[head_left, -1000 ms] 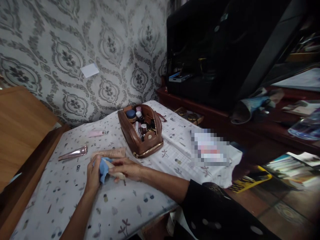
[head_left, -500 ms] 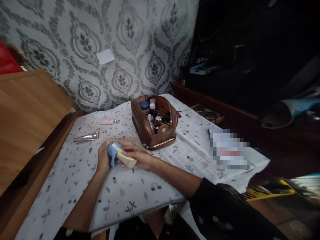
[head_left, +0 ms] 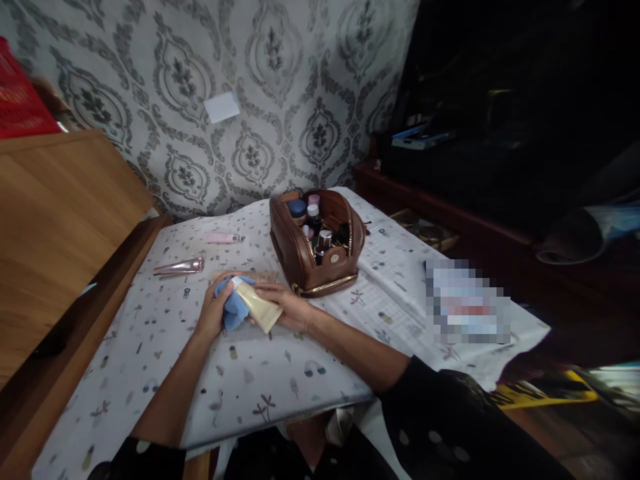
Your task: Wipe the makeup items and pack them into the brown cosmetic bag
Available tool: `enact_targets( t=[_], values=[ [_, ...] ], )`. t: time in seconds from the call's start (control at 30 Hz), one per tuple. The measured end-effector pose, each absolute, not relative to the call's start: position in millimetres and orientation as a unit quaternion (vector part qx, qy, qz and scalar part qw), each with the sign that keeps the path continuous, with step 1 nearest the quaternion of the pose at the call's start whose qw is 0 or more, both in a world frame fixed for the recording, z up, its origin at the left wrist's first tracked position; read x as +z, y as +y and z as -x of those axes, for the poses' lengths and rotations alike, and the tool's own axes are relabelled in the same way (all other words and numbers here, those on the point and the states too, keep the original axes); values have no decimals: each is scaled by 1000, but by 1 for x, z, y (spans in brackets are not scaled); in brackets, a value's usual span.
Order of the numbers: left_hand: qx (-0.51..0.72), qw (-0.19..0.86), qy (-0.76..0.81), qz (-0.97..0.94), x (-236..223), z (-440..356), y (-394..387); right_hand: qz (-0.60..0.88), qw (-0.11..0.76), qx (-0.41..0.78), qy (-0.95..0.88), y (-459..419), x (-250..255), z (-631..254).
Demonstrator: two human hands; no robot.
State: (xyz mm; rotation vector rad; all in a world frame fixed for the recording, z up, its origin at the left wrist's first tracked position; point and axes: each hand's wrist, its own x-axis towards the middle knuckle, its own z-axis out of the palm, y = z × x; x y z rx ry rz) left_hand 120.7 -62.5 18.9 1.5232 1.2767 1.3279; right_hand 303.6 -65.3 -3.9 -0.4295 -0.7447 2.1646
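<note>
My right hand [head_left: 286, 306] grips a cream cosmetic tube [head_left: 259, 308] above a table covered with a patterned white cloth [head_left: 260, 380]. A blue cloth [head_left: 231, 304] is bunched in my left hand [head_left: 213, 311] and pressed against the tube's cap end. Just behind my hands lies a tan tube [head_left: 250, 275], partly hidden. An open brown leather pouch [head_left: 314, 250] with several small bottles and jars stands behind my right hand.
A rose-gold tube [head_left: 179, 267] and a small pink tube [head_left: 221, 237] lie at the back left of the table. A wooden cabinet [head_left: 55, 227] flanks the left. A dark red shelf [head_left: 450, 220] with black bags is on the right. A blurred packet [head_left: 467, 303] lies at the right.
The view has swung left and downward. My hands have turned the cream tube so it points toward the lower right, and the blue cloth has shifted along its cap end.
</note>
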Motion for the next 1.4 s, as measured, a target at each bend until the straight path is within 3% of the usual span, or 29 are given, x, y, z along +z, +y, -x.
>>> enact_targets(
  t=[0.1, 0.3, 0.57, 0.9, 1.0, 1.23, 1.4],
  values=[
    [521, 437, 471, -561, 17, -118, -61, 190, 393, 848, -301, -64, -6, -305],
    [530, 477, 489, -502, 16, -118, -61, 206, 387, 826, -354, -66, -6, -305],
    [516, 395, 493, -578, 21, -117, -67, 256, 421, 716, -495, -64, -8, -307],
    [516, 382, 490, -590, 14, -117, -65, 304, 445, 519, -664, -67, -7, -305],
    [524, 391, 486, -580, 16, -119, -66, 305, 460, 525, -648, -64, -10, -305],
    [521, 465, 429, -573, 30, -116, -68, 287, 462, 666, -511, -60, -4, -310],
    [522, 474, 465, -535, 27, -115, -67, 297, 477, 589, -581, -60, -6, -310]
  ],
)
